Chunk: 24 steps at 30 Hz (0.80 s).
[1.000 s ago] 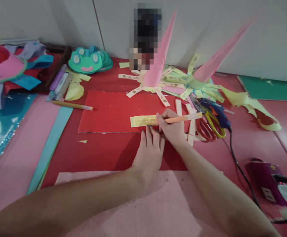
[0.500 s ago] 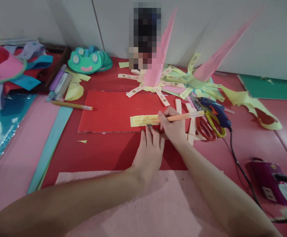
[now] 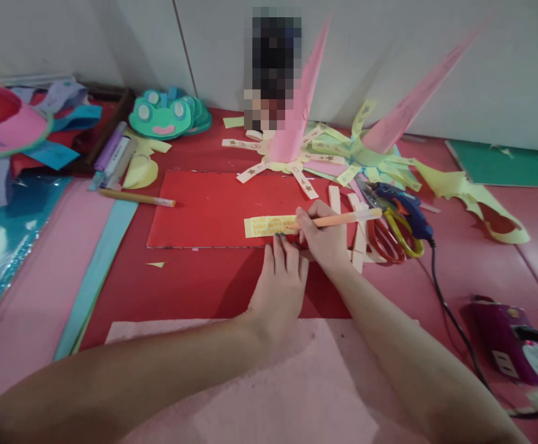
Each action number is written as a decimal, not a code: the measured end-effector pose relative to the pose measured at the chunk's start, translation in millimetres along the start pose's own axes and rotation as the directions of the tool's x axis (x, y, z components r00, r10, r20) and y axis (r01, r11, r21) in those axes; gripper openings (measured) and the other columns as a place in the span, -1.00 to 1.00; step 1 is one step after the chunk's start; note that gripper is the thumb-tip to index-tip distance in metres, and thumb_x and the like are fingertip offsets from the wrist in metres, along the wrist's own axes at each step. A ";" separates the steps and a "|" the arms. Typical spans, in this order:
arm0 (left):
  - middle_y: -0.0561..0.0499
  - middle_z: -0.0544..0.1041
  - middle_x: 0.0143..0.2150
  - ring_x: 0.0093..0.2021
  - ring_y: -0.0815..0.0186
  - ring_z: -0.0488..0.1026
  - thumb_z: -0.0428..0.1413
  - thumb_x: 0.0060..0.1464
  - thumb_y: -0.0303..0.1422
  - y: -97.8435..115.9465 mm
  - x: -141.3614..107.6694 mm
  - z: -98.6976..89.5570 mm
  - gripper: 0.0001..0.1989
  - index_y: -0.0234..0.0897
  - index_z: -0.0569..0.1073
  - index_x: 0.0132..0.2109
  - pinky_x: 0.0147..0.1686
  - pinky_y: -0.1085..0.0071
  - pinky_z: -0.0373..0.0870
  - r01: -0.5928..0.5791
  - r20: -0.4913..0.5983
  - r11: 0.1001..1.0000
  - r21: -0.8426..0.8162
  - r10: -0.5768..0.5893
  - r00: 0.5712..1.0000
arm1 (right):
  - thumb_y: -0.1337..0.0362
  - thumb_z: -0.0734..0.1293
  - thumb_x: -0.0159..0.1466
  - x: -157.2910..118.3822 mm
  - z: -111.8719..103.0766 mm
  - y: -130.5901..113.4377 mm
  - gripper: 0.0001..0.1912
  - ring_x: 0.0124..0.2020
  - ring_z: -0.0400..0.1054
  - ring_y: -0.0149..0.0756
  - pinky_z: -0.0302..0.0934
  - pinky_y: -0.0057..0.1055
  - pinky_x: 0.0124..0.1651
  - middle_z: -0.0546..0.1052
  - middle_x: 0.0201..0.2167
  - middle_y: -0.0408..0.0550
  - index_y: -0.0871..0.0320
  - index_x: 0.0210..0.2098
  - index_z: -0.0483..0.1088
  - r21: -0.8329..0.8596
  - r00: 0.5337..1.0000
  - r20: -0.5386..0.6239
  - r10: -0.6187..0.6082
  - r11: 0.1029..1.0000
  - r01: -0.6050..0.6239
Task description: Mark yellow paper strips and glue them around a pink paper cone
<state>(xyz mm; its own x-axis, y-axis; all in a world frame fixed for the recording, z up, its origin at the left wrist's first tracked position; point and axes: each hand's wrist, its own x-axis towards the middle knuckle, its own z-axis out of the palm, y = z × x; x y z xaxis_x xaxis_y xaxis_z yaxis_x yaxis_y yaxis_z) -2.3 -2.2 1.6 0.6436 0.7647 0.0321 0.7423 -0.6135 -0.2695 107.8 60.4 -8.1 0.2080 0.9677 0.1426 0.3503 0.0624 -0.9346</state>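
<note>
My right hand point(image 3: 322, 237) is closed around an orange pen point(image 3: 350, 217), its tip down on a pale yellow paper strip point(image 3: 247, 227) covered in rows of orange writing. The strip lies on a red board point(image 3: 195, 209). My left hand point(image 3: 281, 277) rests flat, fingers stretched out, with the fingertips at the strip's lower edge. Beside my right hand lie several cream paper strips point(image 3: 358, 259) and scissors point(image 3: 403, 231) with red and yellow handles. My right fingers hide the strip's right end.
Behind the board stand a pink paper cone point(image 3: 290, 132) with lettered strips and another pink cone point(image 3: 403, 114). A blue glue gun point(image 3: 401, 203) lies right, its cord near a purple power socket point(image 3: 512, 339). Green frog cutouts point(image 3: 162, 120), markers point(image 3: 114, 160) and a brown pen point(image 3: 134, 197) lie left.
Both hands hold nearly the same pose, and the pen tip has barely moved on the strip. The view has shifted very slightly.
</note>
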 end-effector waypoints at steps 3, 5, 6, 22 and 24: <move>-0.45 0.30 0.10 0.16 -0.11 0.22 -0.10 0.09 -0.49 -0.2 0.3 -0.5 -0.58 -0.62 0.26 0.09 0.09 0.10 0.26 -0.003 -0.005 1.000 -0.024 0.003 1.000 | 0.23 0.24 0.19 -0.6 0.1 0.0 -0.67 -0.74 0.13 -0.53 0.07 -0.51 -0.60 0.19 -0.80 -0.33 0.11 -0.64 0.07 -0.024 1.000 -0.004 -0.004 1.000 0.004; -0.45 0.31 0.10 0.16 -0.11 0.22 -0.10 0.09 -0.49 -0.3 0.5 -1.3 -0.58 -0.61 0.27 0.09 0.09 0.10 0.27 0.001 -0.006 1.000 -0.024 -0.002 1.000 | 0.24 0.24 0.19 -0.6 0.1 0.2 -0.66 -0.72 0.12 -0.53 0.05 -0.50 -0.60 0.18 -0.78 -0.31 0.11 -0.65 0.06 -0.054 1.000 -0.024 -0.017 0.998 0.015; -0.45 0.31 0.10 0.16 -0.11 0.23 -0.11 0.09 -0.49 -0.4 0.5 -1.8 -0.58 -0.60 0.27 0.09 0.09 0.11 0.27 0.003 -0.004 1.000 -0.017 -0.003 1.000 | 0.24 0.24 0.19 -0.6 0.1 0.3 -0.66 -0.70 0.12 -0.52 0.05 -0.49 -0.59 0.17 -0.77 -0.31 0.11 -0.65 0.06 -0.067 0.999 -0.035 -0.022 0.998 0.020; -0.46 0.31 0.09 0.15 -0.13 0.24 -0.11 0.09 -0.51 0.0 0.0 -0.5 -0.60 -0.61 0.30 0.07 0.08 0.12 0.28 0.012 -0.026 0.999 -0.034 -0.013 1.000 | 0.28 0.24 0.16 0.1 -0.4 -0.8 -0.67 -0.74 0.07 -0.52 0.01 -0.49 -0.62 0.16 -0.80 -0.32 0.10 -0.66 0.04 -0.034 1.000 -0.021 -0.012 0.999 0.012; -0.46 0.31 0.10 0.15 -0.13 0.23 -0.11 0.09 -0.52 -0.1 -0.2 -0.8 -0.60 -0.61 0.30 0.07 0.08 0.11 0.27 0.013 -0.022 0.999 -0.039 -0.014 1.000 | 0.27 0.24 0.16 -0.1 -0.1 -0.9 -0.67 -0.75 0.08 -0.53 0.02 -0.50 -0.63 0.17 -0.81 -0.33 0.10 -0.65 0.05 -0.014 1.000 -0.010 -0.001 1.000 0.001</move>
<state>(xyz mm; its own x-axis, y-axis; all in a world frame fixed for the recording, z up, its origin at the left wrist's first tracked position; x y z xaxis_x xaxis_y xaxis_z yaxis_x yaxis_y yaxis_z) -2.4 -2.5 2.4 0.6371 0.7687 0.0569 0.7574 -0.6105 -0.2316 107.6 60.3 -7.2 0.2162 0.9652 0.1470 0.3629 0.0603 -0.9299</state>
